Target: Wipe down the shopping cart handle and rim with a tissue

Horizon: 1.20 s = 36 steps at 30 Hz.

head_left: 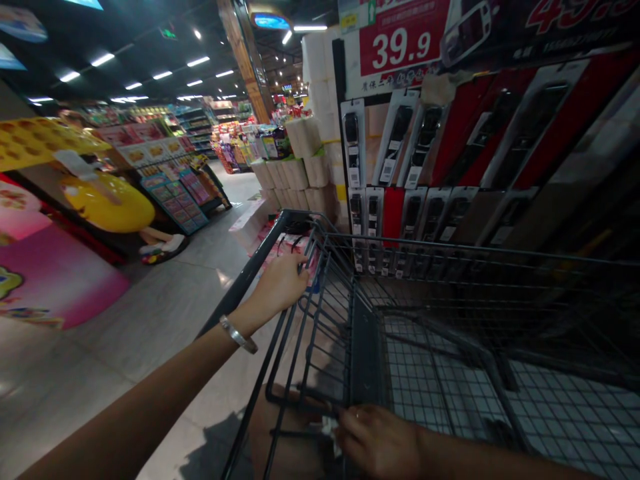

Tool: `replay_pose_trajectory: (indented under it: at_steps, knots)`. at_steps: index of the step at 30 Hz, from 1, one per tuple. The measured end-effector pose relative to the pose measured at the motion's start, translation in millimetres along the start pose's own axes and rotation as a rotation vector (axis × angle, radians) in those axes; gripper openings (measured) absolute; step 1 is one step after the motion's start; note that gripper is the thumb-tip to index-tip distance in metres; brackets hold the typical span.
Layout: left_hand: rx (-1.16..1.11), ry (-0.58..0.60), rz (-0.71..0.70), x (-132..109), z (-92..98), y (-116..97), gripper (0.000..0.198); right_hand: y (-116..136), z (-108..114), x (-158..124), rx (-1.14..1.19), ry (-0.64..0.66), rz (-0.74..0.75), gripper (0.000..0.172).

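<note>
A dark wire shopping cart (367,347) stands right in front of me. My left hand (283,283), with a silver bracelet (239,335) at its wrist, reaches across the cart's near end. Its fingers curl over the wires below the black handle bar (240,280). Lower down, my right hand (377,437) is closed beside the cart's folding panel. A small crumpled white piece (330,428), perhaps tissue or paper, shows at its fingertips. The undersides of the right fingers are hidden. The cart's wire basket floor (425,373) lies to the right.
Packaged watch-like straps (397,137) hang on a rack beyond the cart, under a red price sign (400,47). Paper roll packs (303,167) are stacked behind. To the left are a yellow cartoon figure (110,200), a pink display (55,267) and tiled floor (135,347).
</note>
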<state>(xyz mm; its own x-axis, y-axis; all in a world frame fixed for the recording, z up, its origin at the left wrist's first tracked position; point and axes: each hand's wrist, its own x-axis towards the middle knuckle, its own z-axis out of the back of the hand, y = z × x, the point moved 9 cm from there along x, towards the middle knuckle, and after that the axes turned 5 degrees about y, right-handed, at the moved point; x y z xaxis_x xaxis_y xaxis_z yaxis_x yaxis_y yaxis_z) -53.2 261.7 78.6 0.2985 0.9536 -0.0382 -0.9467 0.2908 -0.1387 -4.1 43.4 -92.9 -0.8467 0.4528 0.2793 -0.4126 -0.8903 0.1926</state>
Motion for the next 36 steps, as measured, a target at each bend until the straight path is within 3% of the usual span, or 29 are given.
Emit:
replay_pose_trajectory:
  at_steps: [3, 8, 11, 12, 14, 16, 18, 20, 22, 25, 32, 36]
  knots:
    - [0.007, 0.003, 0.004, 0, 0.1, 0, 0.03, -2, -13, -6, -0.007, 0.069, -0.004, 0.016]
    - [-0.032, 0.027, -0.005, 1, -2.1, 1, 0.031, -9, -17, -22, -0.025, 0.208, 0.03, 0.008]
    - [-0.013, 0.019, -0.008, 0, -0.5, -1, 0.03, -38, -4, -33, 0.007, 0.325, -0.071, 0.008]
    - [-0.008, 0.016, -0.006, 0, 0.1, -1, 0.03, -54, 6, -33, 0.026, 0.316, -0.169, 0.012]
    - [-0.004, 0.013, -0.002, 0, 0.9, -2, 0.031, -89, 37, -27, 0.075, 0.184, -0.4, 0.019]
    - [-0.006, 0.007, -0.006, -1, 1.8, -2, 0.032, -114, 67, -14, 0.173, -0.031, -0.552, 0.021]
    - [-0.012, 0.007, -0.006, -1, 2.1, -3, 0.032, -126, 85, 3, 0.321, -0.254, -0.62, 0.021]
    - [-0.018, 0.015, -0.002, -1, 1.7, -2, 0.032, -127, 89, 20, 0.471, -0.413, -0.614, 0.023]
    - [-0.014, 0.02, 0.003, -1, 1.6, -2, 0.032, -123, 82, 32, 0.567, -0.492, -0.583, 0.027]
    - [-0.007, 0.013, 0.007, -1, 2.0, -3, 0.032, -118, 63, 32, 0.598, -0.508, -0.579, 0.034]
    - [-0.035, 0.019, 0.037, 2, -0.6, 1, 0.032, -131, 6, -5, 0.49, -0.291, -0.714, 0.032]
    - [-0.027, 0.02, 0.026, 1, 0.0, -1, 0.032, -134, -17, -19, 0.413, -0.143, -0.75, 0.039]
